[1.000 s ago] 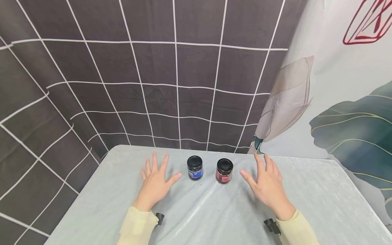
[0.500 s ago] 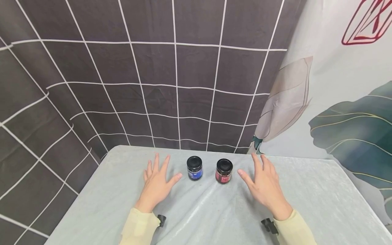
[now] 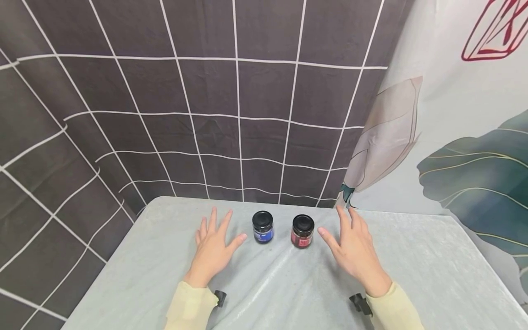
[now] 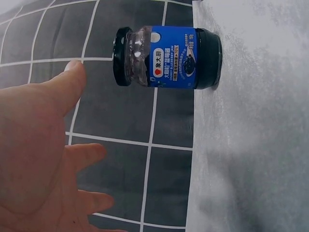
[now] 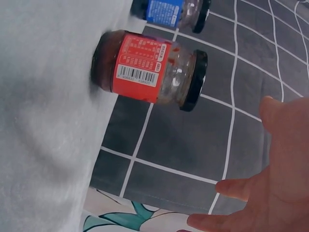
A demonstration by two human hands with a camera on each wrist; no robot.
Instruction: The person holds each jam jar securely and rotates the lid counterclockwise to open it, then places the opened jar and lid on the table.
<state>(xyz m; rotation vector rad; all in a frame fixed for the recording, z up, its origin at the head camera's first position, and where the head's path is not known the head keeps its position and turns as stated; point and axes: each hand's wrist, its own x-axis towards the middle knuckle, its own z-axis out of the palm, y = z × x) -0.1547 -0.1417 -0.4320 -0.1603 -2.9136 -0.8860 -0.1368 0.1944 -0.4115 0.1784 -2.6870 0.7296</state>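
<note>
Two small glass jars with black lids stand upright side by side on the table. The blueberry jam jar (image 3: 263, 227) has a blue label, which faces the camera in the left wrist view. To its right is a jar with a red label (image 3: 302, 231); its barcode side shows in the right wrist view. My left hand (image 3: 212, 254) is spread left of the blueberry jam jar, thumb pointing toward it and apart from it. My right hand (image 3: 356, 252) is spread right of the red-labelled jar, its thumb tip close to that jar. Neither hand holds anything.
A pale grey cloth covers the table (image 3: 264, 293), with creases in front of the jars. Behind it hangs a dark curtain (image 3: 206, 91) with a white grid. A light curtain with leaf prints (image 3: 478, 183) hangs at the right.
Both hands have shifted slightly inward, the right hand more, bringing its thumb nearer the red-labelled jar. The two jars stay where they were.
</note>
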